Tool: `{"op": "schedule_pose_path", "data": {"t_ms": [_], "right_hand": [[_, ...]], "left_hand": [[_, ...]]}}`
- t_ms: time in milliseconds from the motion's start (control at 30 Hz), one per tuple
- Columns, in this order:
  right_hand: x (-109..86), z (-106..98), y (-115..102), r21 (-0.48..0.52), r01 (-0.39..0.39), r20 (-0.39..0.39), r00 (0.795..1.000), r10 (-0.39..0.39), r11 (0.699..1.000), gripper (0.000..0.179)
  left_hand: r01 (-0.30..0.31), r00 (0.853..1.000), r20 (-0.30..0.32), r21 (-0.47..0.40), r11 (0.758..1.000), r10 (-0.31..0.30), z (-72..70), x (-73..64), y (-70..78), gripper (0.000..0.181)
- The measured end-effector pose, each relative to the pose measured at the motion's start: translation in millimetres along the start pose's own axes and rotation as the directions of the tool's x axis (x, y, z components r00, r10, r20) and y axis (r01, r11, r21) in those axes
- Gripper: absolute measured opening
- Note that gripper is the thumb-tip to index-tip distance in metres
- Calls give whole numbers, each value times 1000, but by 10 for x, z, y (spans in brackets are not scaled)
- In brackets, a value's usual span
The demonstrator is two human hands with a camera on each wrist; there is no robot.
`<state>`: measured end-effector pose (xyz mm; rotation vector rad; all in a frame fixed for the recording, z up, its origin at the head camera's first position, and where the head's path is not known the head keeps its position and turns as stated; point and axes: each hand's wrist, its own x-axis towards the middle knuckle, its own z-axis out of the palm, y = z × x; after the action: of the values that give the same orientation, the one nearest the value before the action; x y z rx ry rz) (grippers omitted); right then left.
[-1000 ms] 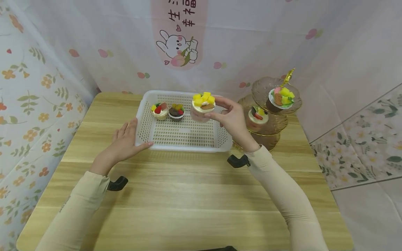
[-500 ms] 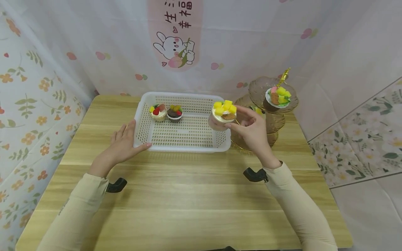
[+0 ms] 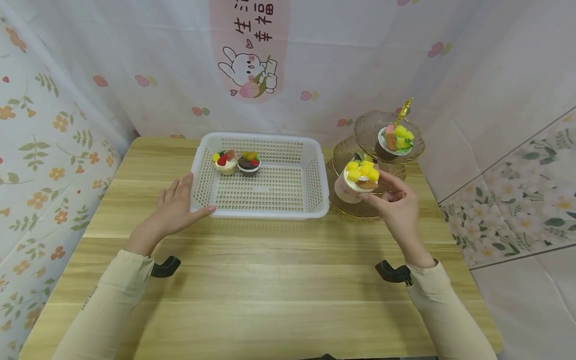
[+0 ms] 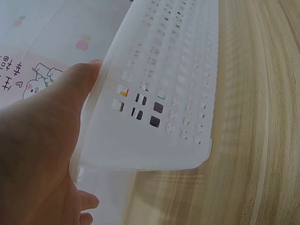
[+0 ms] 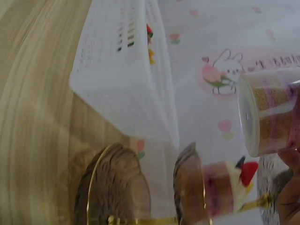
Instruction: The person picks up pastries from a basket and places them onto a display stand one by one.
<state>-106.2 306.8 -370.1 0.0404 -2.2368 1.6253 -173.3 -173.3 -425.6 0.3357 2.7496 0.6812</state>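
My right hand (image 3: 398, 205) pinches a clear dessert cup (image 3: 350, 194) between thumb and fingers. White cream, yellow fruit cubes and a biscuit top it; pink and tan layers show through its wall in the right wrist view. In the head view the cup overlaps the lower tiers of a tiered stand (image 3: 366, 212). Another dessert cup (image 5: 220, 187), topped with a strawberry, is on the stand, mostly hidden in the head view. My left hand (image 3: 173, 207) lies with extended fingers against the left end of a white plastic basket (image 3: 265, 215), its thumb at the front rim.
Two small cupcakes, one cream-coloured (image 3: 226, 167) and one chocolate (image 3: 249, 167), sit side by side at the basket's back left. A brown cupcake (image 3: 388, 150) with fruit stands on the top tier, beside a gold handle (image 3: 404, 111). Patterned curtains border the wooden table (image 3: 270, 290).
My right hand has carried the dessert cup rightward from over the basket to the front of the tiered stand. The left hand stays at the basket's left end.
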Motion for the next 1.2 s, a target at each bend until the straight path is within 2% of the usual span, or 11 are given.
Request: {"op": "schedule_pose_path", "data": {"t_ms": [233, 567, 800, 1033, 1200], "right_hand": [[-63, -219, 141, 64, -71, -89, 993, 76, 995, 54], [-51, -441, 309, 137, -57, -182, 980, 82, 989, 50], [-6, -557, 410, 100, -74, -207, 974, 93, 992, 51], [61, -623, 484, 54, -128, -254, 957, 137, 990, 53], [119, -643, 518, 68, -137, -267, 952, 150, 988, 53]], "left_hand": [[-1, 1000, -3, 8, 1000, 1, -2, -9, -1, 117], [2, 1000, 1, 10, 1000, -2, 4, -23, -15, 117], [0, 1000, 4, 5, 1000, 0, 8, -18, -13, 117], [2, 1000, 5, 17, 1000, -2, 5, -18, -1, 117], [-5, 1000, 1, 14, 1000, 5, 1, -6, 10, 116]]}}
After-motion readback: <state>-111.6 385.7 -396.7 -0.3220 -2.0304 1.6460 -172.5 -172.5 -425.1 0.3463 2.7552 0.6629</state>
